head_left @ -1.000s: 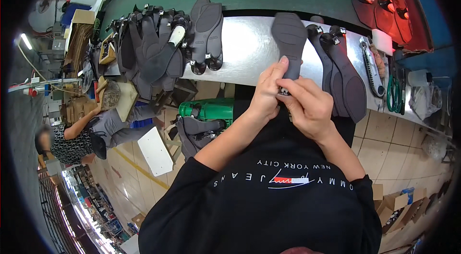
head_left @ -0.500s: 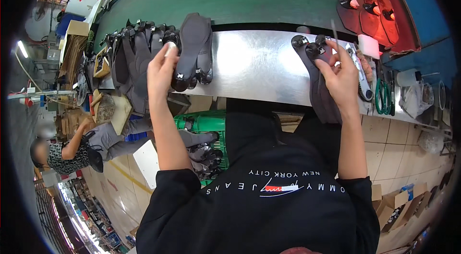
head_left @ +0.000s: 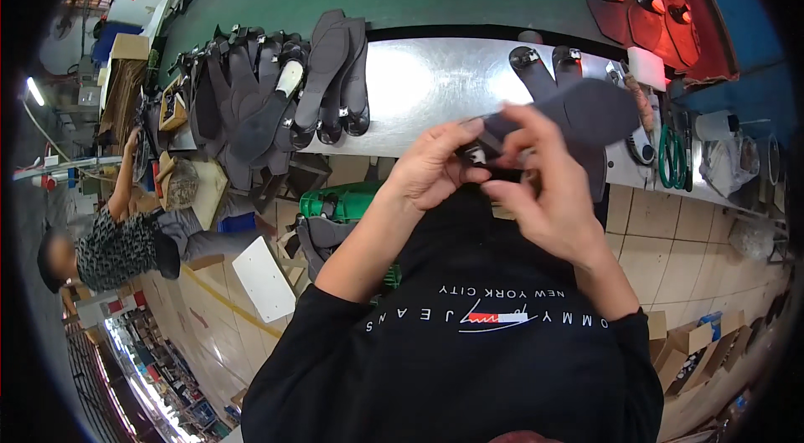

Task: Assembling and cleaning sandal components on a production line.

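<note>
Above the table's near edge, a dark grey sandal [head_left: 596, 112] is held with its wide sole end pointing right and its black strap end toward my hands. My left hand [head_left: 440, 162] is closed on the strap end, where a small silver ornament shows. My right hand [head_left: 548, 192] curls round the same end from the other side, its fingers partly hiding the strap. Behind the held sandal, two more sandals [head_left: 528, 66] with silver-trimmed straps lie on the metal table [head_left: 427, 83].
At the left, several grey sandals [head_left: 322, 66] lie in a row, with a dark sole-shaped piece with a pale end [head_left: 289, 79] on top. Green-handled scissors [head_left: 670, 158] and a white block [head_left: 645, 68] are at the right. Sandals glow under red light [head_left: 662, 16]. A co-worker [head_left: 117, 234] is at the left.
My left hand has left the row of sandals and come right to meet my right hand. A sandal has been lifted off the right of the table and turned sideways between both hands.
</note>
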The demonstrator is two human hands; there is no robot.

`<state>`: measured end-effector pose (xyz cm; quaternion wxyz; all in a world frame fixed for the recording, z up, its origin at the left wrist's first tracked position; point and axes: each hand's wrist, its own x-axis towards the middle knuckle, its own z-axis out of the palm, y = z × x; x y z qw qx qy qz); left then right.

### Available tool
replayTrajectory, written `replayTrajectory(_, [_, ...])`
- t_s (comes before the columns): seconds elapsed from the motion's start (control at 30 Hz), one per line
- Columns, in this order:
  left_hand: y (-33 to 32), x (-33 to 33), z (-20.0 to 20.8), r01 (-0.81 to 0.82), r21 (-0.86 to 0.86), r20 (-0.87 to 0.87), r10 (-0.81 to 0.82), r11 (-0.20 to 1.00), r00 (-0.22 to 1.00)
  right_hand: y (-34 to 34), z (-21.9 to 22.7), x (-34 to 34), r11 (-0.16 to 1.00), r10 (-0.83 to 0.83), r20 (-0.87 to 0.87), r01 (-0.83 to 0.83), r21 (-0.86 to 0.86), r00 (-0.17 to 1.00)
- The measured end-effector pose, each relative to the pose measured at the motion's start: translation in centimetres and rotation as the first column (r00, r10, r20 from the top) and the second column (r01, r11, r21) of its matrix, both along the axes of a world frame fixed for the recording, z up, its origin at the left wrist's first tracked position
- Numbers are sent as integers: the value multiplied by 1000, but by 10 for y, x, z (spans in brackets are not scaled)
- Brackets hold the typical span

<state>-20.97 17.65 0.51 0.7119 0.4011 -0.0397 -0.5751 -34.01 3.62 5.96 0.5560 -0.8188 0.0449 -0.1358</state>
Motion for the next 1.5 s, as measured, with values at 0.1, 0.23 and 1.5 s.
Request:
replayTrajectory(0.1, [6, 2, 19, -187, 36, -62, 189, 982, 980, -12, -9, -25, 994, -97, 100, 102, -47, 990])
replayTrajectory(0.23, [-4, -9, 14, -251, -26, -90, 248, 968, 965, 13, -22, -30, 869, -34, -252, 153, 471, 967])
replayTrajectory(1.5, [-2, -22, 7, -579, -168, 770, 472, 798, 428, 20, -51, -10, 994, -31, 122, 44, -102, 992])
